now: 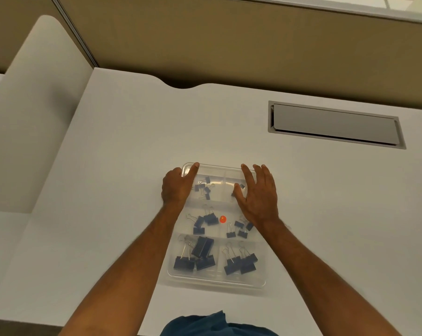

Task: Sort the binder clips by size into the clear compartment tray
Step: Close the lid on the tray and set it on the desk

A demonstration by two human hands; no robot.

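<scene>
White tabletop (108, 190) fills most of the view, backed by a tan partition wall (229, 44), with a grey rectangular hatch (336, 124) set into the surface at the far right. Near the front middle lies the clear compartment tray (217, 281), divided into six compartments, two across and three deep.

Both bare forearms reach in from the near edge. At the tray's far left corner, the left hand (176, 187) rests with its fingers curled over the rim, its grip closed around that edge. Over the far right compartment, the right hand (258, 195) lies flat, its grip spread, fingers apart and pinching nothing.

All the dark blue binder clips sit inside the tray. The largest clips (195, 255) are in the two nearest compartments, a pile at left and a smaller group at right. Medium clips (205, 220) fill the middle row, on both sides. The smallest clips (204, 187) are scattered in the far left compartment, and one small clip (241, 186) shows beside the right thumb in the far right one.

A small orange-red dot (222, 219) sits on the divider of the middle row.
</scene>
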